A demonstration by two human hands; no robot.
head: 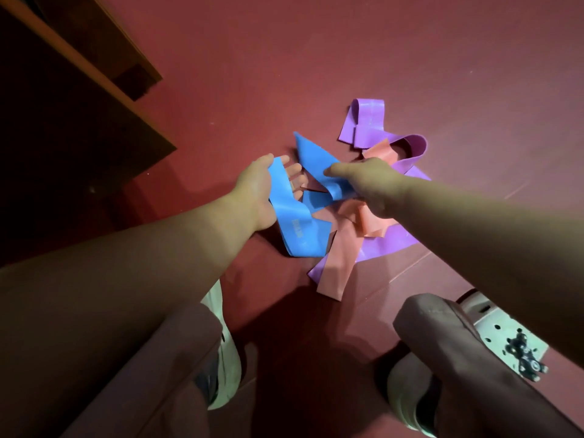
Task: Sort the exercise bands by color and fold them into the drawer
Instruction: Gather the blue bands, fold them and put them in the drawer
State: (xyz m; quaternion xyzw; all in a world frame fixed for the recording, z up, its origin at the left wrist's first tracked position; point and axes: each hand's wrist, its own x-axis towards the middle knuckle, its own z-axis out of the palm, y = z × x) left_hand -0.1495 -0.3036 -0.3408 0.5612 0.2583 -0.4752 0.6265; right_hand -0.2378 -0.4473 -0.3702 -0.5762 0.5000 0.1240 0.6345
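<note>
A tangled pile of exercise bands lies on the red floor in front of me. The blue band (294, 226) drapes over the palm of my left hand (262, 191), whose fingers are spread and nearly straight. My right hand (363, 181) pinches another stretch of blue band near the pile's middle. Purple bands (366, 121) loop at the back right and spread under the pile. A salmon-pink band (338, 260) runs from the pile toward me, under my right wrist.
A dark wooden cabinet (79, 128) fills the left side, with an edge jutting toward the pile. My knees (442, 327) and white shoes (227, 358) are at the bottom. Bare red floor (316, 42) stretches beyond the bands.
</note>
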